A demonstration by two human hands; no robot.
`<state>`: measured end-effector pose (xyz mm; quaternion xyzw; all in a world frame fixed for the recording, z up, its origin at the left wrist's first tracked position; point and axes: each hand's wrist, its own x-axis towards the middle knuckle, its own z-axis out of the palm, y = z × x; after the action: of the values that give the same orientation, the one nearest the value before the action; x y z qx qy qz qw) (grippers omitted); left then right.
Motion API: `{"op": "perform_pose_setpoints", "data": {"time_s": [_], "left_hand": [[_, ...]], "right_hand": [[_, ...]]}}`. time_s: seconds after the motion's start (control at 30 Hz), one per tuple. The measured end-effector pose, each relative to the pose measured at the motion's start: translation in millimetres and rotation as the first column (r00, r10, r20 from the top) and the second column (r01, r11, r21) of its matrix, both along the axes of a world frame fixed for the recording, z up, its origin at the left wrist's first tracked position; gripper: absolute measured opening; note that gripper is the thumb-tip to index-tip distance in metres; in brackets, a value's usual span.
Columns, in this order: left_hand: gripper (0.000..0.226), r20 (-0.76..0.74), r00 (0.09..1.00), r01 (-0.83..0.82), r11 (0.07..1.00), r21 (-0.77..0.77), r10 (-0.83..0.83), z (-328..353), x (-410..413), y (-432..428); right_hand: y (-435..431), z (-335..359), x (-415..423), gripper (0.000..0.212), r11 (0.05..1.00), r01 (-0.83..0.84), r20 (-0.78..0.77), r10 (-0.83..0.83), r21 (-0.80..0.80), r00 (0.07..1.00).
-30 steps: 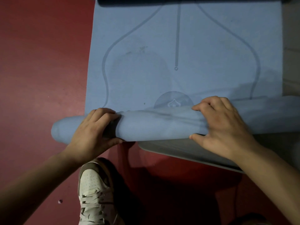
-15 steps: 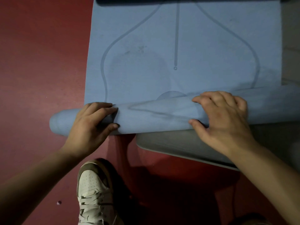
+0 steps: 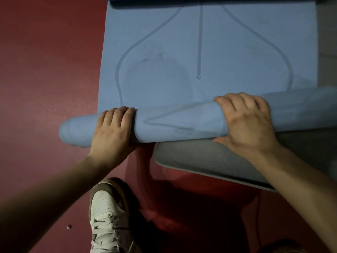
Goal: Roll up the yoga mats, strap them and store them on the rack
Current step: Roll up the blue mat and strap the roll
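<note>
The blue yoga mat [image 3: 182, 123], finely ribbed, lies half rolled into a tube on the red floor [image 3: 45, 70], overlapping a smooth, round-cornered grey mat [image 3: 200, 157]. The left hand [image 3: 113, 132] and right hand [image 3: 248, 121] grip the tube, fingers curled.

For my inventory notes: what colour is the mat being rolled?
The mat is light blue with darker blue guide lines, seen best in the head view.

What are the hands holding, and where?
The rolled part of the blue yoga mat: left hand near its left end, right hand nearer the middle.
</note>
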<state>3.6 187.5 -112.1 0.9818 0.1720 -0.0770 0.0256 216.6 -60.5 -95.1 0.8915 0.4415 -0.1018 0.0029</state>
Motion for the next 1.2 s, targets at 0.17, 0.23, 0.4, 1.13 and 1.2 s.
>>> {"op": "perform_pose_setpoints", "data": {"time_s": [0.17, 0.23, 0.4, 1.13, 1.2], "left_hand": [[0.092, 0.016, 1.0, 0.009, 1.0, -0.028, -0.009, 4, 2, 6], [0.089, 0.025, 1.0, 0.017, 0.999, -0.032, -0.016, 6, 1, 6], [0.077, 0.001, 0.998, 0.055, 0.995, -0.089, -0.055, 12, -20, 0], [0.089, 0.015, 0.992, 0.124, 0.932, -0.341, -0.127, 27, -18, 18], [0.082, 0.04, 0.992, 0.126, 0.925, -0.358, -0.12, 28, -17, 21]], "right_hand": [[1, -2, 4, 0.083, 0.997, -0.03, 0.031, 0.028, 0.073, 0.999], [1, -1, 2, 0.079, 0.998, -0.013, 0.038, 0.01, 0.067, 0.999], [-11, 3, -18, 0.082, 1.0, -0.016, 0.009, 0.015, 0.021, 1.0], [-20, 14, -22, 0.09, 1.0, 0.0, -0.142, 0.0, 0.004, 0.99], [-19, 17, -19, 0.083, 0.999, 0.014, -0.163, -0.008, 0.036, 0.987]]}}
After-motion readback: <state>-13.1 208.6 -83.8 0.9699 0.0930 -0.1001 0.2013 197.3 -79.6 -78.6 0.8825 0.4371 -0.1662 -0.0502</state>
